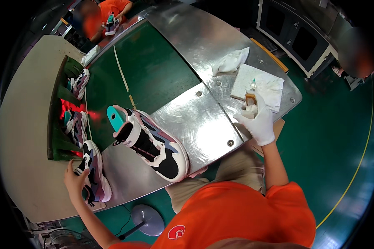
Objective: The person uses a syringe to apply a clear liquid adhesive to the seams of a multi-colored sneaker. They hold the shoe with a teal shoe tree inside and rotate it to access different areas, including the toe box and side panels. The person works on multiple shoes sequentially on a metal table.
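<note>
Left hand [75, 179]: bare fingers are grasping a purple-grey sneaker [94, 174] at the steel counter [203, 124] edge.
Right hand [259, 120]: white-gloved fingers are clenching a small brush-like tool [250, 99].
Progress: a black-white-purple sneaker on a teal last [151, 141] is lying mid-counter, seemingly awaiting handling.

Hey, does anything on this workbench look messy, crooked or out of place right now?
Slightly. A crumpled white cloth lies loose on the metal table, and the sneaker with the teal last sits diagonally, alone mid-table. Nothing looks spilled or damaged.
</note>
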`<state>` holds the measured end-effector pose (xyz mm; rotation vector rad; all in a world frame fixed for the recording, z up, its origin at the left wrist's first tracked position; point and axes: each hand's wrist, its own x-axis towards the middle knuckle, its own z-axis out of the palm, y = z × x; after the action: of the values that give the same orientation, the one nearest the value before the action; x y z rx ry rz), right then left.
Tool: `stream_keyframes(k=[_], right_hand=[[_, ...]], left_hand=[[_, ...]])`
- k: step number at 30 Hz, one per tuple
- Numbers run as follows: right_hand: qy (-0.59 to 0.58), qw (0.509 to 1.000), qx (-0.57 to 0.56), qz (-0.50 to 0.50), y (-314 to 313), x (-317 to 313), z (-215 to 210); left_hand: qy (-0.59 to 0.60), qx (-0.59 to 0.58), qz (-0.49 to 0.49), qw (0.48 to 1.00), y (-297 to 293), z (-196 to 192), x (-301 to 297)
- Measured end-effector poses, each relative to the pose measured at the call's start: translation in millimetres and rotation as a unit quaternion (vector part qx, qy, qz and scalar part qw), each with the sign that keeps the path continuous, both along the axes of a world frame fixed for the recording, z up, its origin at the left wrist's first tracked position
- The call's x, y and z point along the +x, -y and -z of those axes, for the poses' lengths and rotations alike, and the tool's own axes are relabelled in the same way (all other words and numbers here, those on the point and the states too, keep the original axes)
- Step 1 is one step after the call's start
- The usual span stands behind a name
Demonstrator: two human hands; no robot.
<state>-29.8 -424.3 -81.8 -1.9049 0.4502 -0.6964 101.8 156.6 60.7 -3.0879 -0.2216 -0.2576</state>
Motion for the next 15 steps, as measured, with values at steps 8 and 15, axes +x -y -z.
stream_keyframes(k=[8,15], right_hand=[[-0.021,0.999,-0.028,0.001,-3.0,3.4,-2.4],[-0.03,0.999,-0.008,-0.031,-3.2,3.8,-12.6]], left_hand=[[0.065,-0.213,-0.009,0.975,-15.2,6.7,-12.7],[0.158,-0.007,0.18,0.971,101.6,-90.1,27.6]])
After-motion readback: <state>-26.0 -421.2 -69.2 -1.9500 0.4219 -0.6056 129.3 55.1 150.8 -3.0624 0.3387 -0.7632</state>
